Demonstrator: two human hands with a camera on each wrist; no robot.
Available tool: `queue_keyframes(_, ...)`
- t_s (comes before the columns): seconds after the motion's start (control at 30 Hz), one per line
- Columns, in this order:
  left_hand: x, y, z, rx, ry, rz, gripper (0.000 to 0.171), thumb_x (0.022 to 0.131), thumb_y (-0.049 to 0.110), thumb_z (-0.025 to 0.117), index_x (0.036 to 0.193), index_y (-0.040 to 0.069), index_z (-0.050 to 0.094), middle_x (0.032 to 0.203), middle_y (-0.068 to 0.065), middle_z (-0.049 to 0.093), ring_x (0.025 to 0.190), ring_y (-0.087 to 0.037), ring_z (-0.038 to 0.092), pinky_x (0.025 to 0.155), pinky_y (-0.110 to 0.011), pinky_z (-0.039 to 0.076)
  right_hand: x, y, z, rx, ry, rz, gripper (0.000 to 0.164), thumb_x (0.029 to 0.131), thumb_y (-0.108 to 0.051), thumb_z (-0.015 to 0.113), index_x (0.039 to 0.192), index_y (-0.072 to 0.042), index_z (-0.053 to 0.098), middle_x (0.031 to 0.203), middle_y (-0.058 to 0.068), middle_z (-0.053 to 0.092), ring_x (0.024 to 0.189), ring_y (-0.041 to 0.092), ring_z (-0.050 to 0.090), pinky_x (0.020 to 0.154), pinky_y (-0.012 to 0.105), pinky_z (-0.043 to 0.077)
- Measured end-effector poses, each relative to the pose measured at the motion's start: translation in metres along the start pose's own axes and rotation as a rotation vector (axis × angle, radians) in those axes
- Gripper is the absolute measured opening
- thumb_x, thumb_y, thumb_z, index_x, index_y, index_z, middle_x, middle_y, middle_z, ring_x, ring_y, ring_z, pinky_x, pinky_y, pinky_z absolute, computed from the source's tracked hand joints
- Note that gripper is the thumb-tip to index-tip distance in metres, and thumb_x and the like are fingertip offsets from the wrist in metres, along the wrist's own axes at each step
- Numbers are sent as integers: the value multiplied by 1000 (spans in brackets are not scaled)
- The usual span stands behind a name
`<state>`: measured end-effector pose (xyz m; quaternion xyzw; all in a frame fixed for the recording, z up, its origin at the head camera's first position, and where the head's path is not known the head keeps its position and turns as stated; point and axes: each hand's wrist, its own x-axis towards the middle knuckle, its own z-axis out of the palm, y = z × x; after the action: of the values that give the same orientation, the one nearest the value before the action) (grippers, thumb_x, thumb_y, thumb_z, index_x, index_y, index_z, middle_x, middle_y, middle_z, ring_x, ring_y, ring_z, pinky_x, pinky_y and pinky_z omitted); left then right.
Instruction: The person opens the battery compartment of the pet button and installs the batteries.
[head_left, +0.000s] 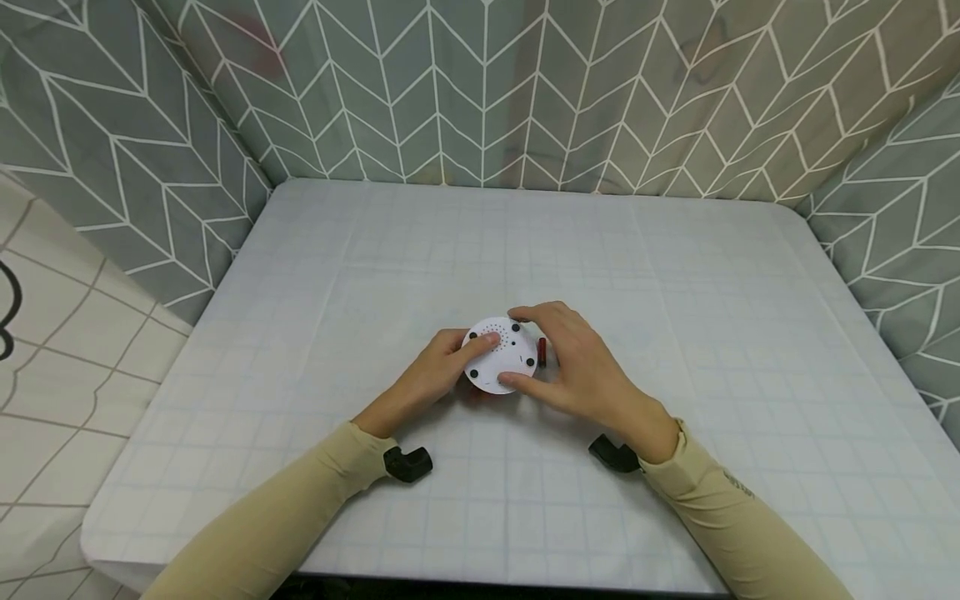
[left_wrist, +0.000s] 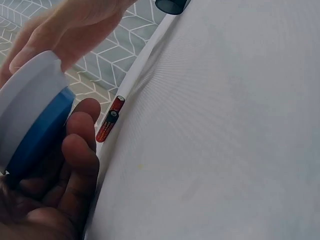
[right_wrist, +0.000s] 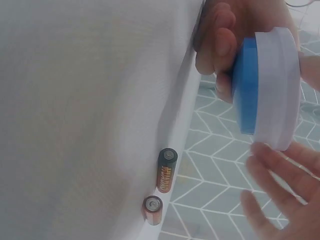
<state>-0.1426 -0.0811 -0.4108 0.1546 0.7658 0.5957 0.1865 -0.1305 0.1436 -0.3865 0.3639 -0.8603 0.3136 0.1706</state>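
A round white device (head_left: 510, 354) with a blue underside is held above the table. Its upward white side has a patch of small holes and several black feet. My left hand (head_left: 435, 367) grips it at the left, thumb on the white side and fingers curled beneath the blue part (left_wrist: 42, 132). My right hand (head_left: 581, 367) spans the right edge, thumb and forefinger at the rim; its other fingers (right_wrist: 280, 185) are spread apart in the right wrist view. Two red-and-black batteries, a nearer one (right_wrist: 167, 170) and another (right_wrist: 153, 209), lie on the table close to my right hand.
A white cloth with a faint grid covers the table (head_left: 480, 242). Grey curtains (head_left: 480, 92) with white zigzag lines hang behind it and at both sides. A dark wrist mount (head_left: 408, 464) shows at the left sleeve, another (head_left: 615, 454) at the right.
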Motion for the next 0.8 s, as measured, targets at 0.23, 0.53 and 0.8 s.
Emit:
queue_keyframes(0.23,-2,0,1,-81,-61,-45,49,99,49,54,88,3,67,60,-15,64,44,-24,57,43,-36,51,4,-8,-2,22,81,-193,53,73,-33,85,113,-5,65,119,6,64,116,21,57,98,28,46)
queue_keyframes(0.53,-2,-1,2,-93,-64,-116,57,95,56,56,84,1,66,56,-19,63,38,-22,55,38,-38,50,1,-13,-2,-49,66,-277,26,74,-27,82,88,-10,68,95,-2,65,95,14,59,76,27,53)
queue_keyframes(0.8,-3,2,3,-71,-50,-130,58,94,57,56,81,2,65,55,-18,62,36,-21,54,37,-38,49,-1,-19,-4,-97,13,-272,21,75,-22,79,89,-11,69,95,-3,66,92,12,60,69,26,54)
